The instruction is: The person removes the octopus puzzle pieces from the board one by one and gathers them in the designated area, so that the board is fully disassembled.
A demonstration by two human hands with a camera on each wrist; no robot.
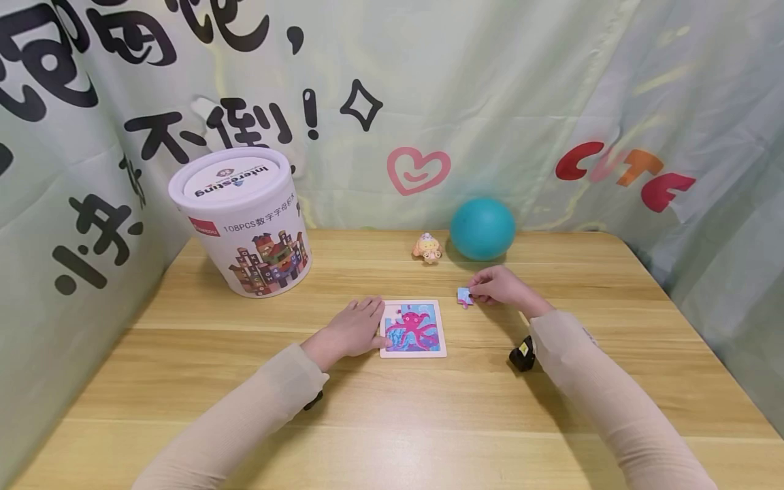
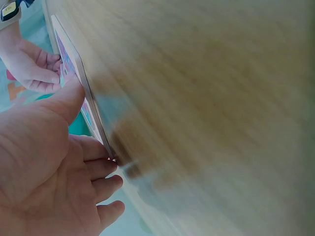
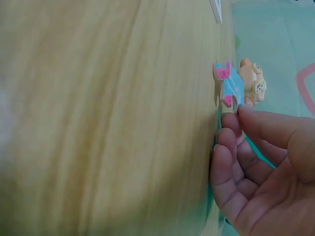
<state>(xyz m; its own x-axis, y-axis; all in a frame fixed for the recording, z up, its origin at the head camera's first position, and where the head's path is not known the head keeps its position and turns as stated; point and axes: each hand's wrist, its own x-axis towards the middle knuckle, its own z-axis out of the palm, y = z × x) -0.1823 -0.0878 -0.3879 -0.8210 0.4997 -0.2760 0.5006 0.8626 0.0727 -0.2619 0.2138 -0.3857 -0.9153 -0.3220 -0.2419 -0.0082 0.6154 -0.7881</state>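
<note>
Head view: right hand pinches a jigsaw piece, outstretched left hand touches puzzle.

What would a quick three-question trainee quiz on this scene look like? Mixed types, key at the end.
1. What is pinched in the right hand?
2. True or false: in the head view, the teal ball is to the right of the small figure.
3. In the head view, which part of the octopus puzzle shows a gap?
A) lower right
B) upper left
C) centre

Key:
1. A loose puzzle piece.
2. True.
3. B.
</note>
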